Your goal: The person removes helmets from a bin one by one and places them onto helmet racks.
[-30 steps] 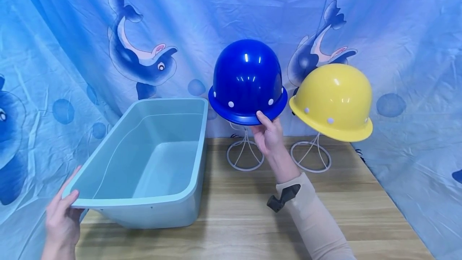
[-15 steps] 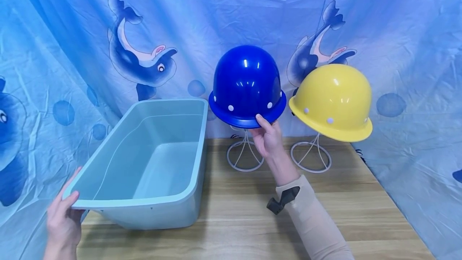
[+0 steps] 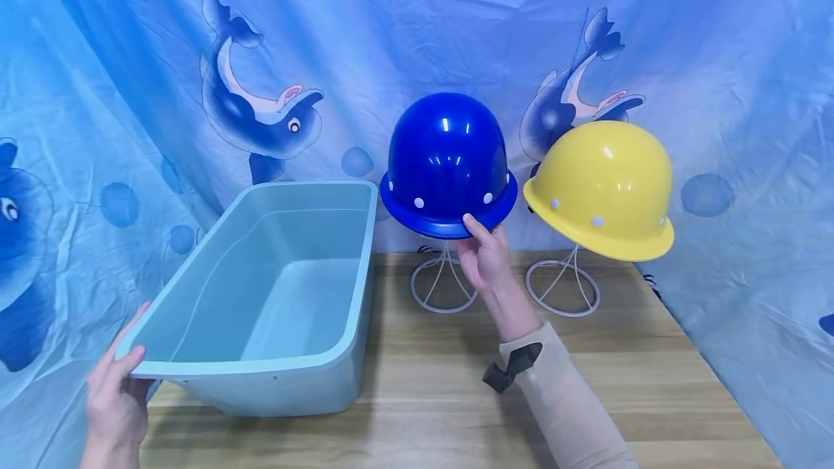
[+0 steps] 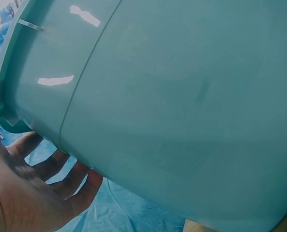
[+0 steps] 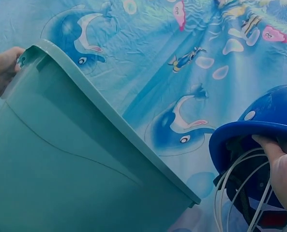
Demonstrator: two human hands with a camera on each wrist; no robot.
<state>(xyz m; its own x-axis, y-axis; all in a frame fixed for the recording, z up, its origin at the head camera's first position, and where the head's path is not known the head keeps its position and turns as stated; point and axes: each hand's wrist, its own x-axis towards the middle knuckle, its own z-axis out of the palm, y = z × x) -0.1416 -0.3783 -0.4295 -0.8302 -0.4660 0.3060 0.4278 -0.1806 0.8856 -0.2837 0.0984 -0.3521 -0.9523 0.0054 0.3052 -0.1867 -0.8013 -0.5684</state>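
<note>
A blue hard hat sits over a white wire stand, dome up. In the right wrist view the curved wires reach up inside the hat beside its dark straps. My right hand pinches the hat's front brim, thumb on top and fingers underneath. At the left, my left hand grips the near left corner of a pale teal plastic tub, its thumb over the rim. The left wrist view shows that hand's fingers spread against the tub's outer wall.
A yellow hard hat rests tilted on a second wire stand to the right. All stand on a wood-grain table. Behind and at both sides hangs a blue curtain printed with dolphins.
The blue hard hat has come down a little onto its stand, my right hand lowering with it. My left hand keeps its grip on the tub. The head view has tilted slightly upward.
</note>
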